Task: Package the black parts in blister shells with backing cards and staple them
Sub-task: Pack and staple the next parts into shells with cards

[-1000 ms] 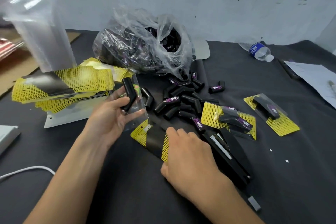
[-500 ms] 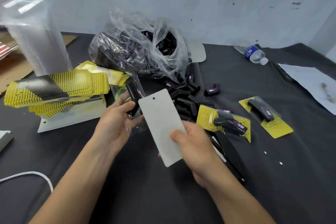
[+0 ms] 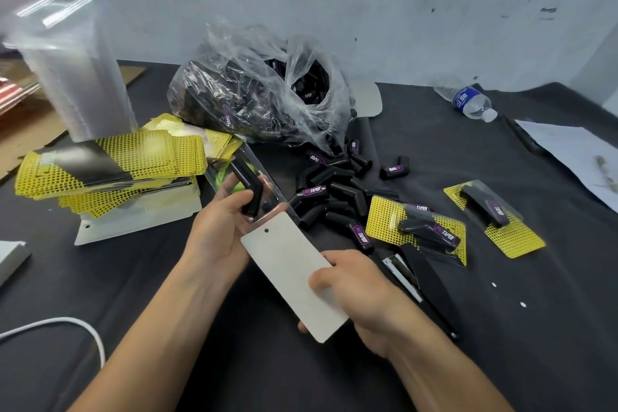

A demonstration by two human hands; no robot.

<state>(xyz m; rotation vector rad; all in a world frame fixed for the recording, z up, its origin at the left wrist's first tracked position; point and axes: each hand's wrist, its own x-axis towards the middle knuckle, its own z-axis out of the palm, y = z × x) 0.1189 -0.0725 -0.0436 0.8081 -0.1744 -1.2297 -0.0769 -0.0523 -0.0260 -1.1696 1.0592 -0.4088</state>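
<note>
Your left grip [image 3: 220, 231] is curled round a clear blister shell [image 3: 266, 182] with one black part [image 3: 249, 187] sitting in it, thumb across the part, held up over the worktop [image 3: 501, 344]. Your right grip [image 3: 361, 298] is pinching a backing card [image 3: 291, 274] by its lower half. The blank white side faces you and the hang hole is at the top end. That top end meets the bottom of the shell, right against your left palm.

The stapler [image 3: 424, 281] lies on the worktop just right of your right grip. Two finished packs [image 3: 418, 227] sit further right, yellow side up. The loose black parts [image 3: 334, 187] are piled between the packs and the shell, spilling out of the plastic bag [image 3: 267, 94] behind them. On your left there's the stack of yellow cards [image 3: 110, 160], with the tall stack of clear shells [image 3: 73, 70] behind it. A water bottle [image 3: 468, 102] lies on its side at the back right.
</note>
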